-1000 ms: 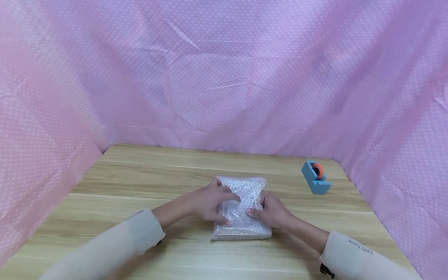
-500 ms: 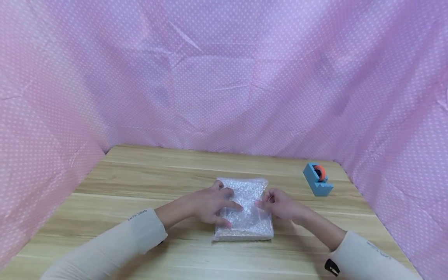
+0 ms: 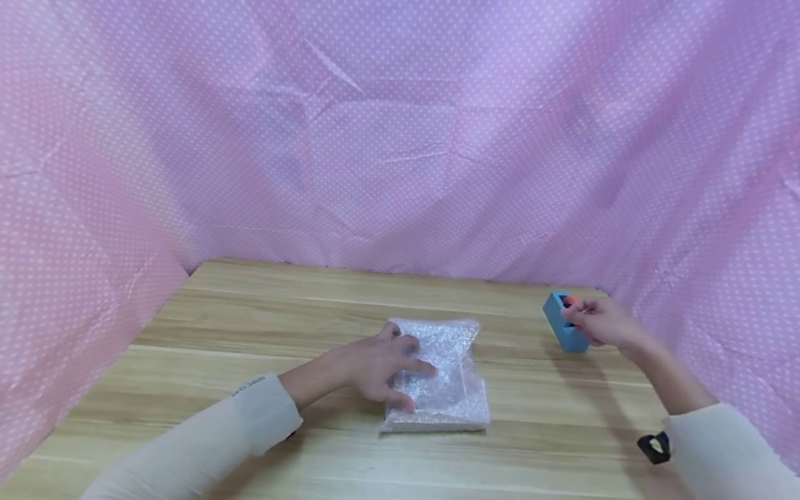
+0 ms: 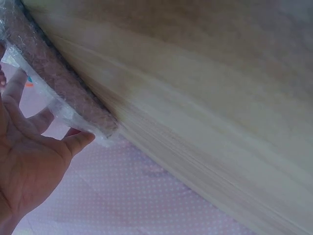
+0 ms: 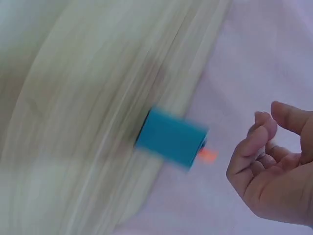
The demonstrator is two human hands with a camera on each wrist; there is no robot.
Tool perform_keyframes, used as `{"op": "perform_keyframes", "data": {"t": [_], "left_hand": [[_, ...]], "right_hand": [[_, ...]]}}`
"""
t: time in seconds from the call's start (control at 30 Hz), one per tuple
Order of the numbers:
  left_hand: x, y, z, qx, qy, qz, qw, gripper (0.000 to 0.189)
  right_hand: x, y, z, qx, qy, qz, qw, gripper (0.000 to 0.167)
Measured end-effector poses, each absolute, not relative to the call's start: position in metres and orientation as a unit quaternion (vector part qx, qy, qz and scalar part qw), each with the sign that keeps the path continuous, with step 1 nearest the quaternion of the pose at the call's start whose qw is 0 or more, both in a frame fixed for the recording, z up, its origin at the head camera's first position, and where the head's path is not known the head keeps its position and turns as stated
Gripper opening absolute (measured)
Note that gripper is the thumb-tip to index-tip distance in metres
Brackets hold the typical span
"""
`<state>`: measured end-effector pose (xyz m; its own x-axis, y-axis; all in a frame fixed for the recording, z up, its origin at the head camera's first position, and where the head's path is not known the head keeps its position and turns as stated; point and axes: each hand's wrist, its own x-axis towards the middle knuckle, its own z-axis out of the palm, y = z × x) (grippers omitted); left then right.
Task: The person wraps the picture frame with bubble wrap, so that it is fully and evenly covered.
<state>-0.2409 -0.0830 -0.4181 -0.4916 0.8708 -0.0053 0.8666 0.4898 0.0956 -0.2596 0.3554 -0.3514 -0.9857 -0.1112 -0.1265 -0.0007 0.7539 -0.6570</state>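
A flat package in clear bubble wrap [image 3: 437,410] lies on the table in front of me. My left hand [image 3: 381,364] rests on its left side with the fingers spread; in the left wrist view those fingers [image 4: 80,142] press on the wrap. At the right stands a blue tape dispenser [image 3: 571,340] with an orange roll [image 3: 569,301]. My right hand [image 3: 603,323] overlaps the dispenser in the head view. The right wrist view shows this hand [image 5: 279,171] apart from the dispenser [image 5: 171,137], fingers loosely curled, thumb off the fingertips, nothing held.
The wooden table [image 3: 281,298] carries the package near its middle and the dispenser near its right edge. Pink dotted cloth [image 3: 400,173] hangs behind it and on both sides. A black strap [image 3: 654,448] hangs from the right wrist.
My right hand has left the package's right edge and moved right and away from me to the tape dispenser. The left hand stays on the package.
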Motion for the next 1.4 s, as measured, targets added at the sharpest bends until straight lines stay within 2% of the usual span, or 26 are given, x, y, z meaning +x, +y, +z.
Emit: {"op": "perform_keyframes", "data": {"t": [0.1,0.27,0.5,0.77,1.17,1.33,1.4], "left_hand": [[-0.241,-0.083,-0.418,0.5,0.865,0.04,0.027,0.068],[-0.241,-0.083,-0.418,0.501,0.864,0.039,0.028,0.069],[-0.24,-0.081,-0.421,0.488,0.871,0.039,0.042,0.071],[-0.239,-0.08,-0.419,0.48,0.875,0.037,0.053,0.071],[-0.237,-0.081,-0.414,0.482,0.874,0.024,0.061,0.068],[-0.237,-0.081,-0.414,0.483,0.873,0.017,0.061,0.068],[-0.237,-0.081,-0.414,0.483,0.873,0.017,0.061,0.067]], "right_hand": [[-0.264,0.377,-0.353,-0.016,0.933,-0.346,0.097,0.037],[-0.267,0.398,-0.363,0.003,0.934,-0.346,0.089,0.036],[-0.276,0.417,-0.379,0.002,0.922,-0.366,0.126,0.027],[-0.279,0.413,-0.382,0.016,0.923,-0.358,0.139,0.032],[-0.279,0.409,-0.383,0.065,0.883,-0.442,0.147,0.024],[-0.277,0.404,-0.381,0.098,0.868,-0.461,0.155,0.039],[-0.276,0.403,-0.381,0.104,0.858,-0.477,0.158,0.038]]}}
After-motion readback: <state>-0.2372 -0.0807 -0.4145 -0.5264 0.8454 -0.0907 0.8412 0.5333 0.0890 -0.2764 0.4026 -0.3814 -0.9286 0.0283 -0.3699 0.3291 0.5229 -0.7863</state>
